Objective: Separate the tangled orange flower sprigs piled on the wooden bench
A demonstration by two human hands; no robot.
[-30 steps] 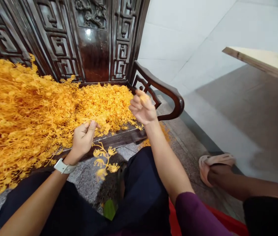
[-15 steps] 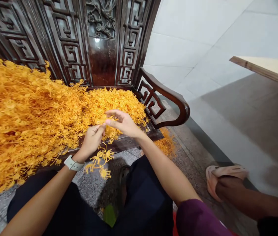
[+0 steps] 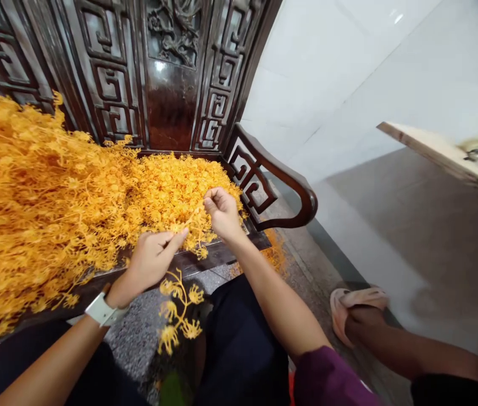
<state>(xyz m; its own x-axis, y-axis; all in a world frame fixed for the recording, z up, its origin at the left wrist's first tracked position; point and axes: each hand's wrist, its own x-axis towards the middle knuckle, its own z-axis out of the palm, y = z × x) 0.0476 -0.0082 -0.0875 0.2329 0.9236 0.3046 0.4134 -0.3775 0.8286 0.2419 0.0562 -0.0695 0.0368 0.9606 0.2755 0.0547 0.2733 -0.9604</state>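
My left hand (image 3: 149, 259), with a pale watch (image 3: 105, 309) on its wrist, is closed in a pinch on an orange-yellow artificial flower stem (image 3: 183, 304). The branched sprig with several spidery blossoms hangs below the fingers, over the floor. To the right and slightly farther away, my right hand (image 3: 224, 217) has its thumb and fingertips pressed together above the heap of loose yellow blossoms (image 3: 175, 180). Whatever those fingertips hold is too small to make out against the yellow behind them.
A large pile of yellow flower stems (image 3: 44, 208) covers the left of a dark carved wooden bench (image 3: 171, 107). The bench's curved armrest (image 3: 302, 192) stands at right. More yellow bits (image 3: 275, 254) lie on the floor. Another person's sandalled foot (image 3: 357, 310) and a wooden board edge (image 3: 442, 152) are farther right.
My hands were together at the stem and have moved apart. The right went right, the left came slightly nearer and lower. The hanging sprig shifted lower, and the view tilted a little.
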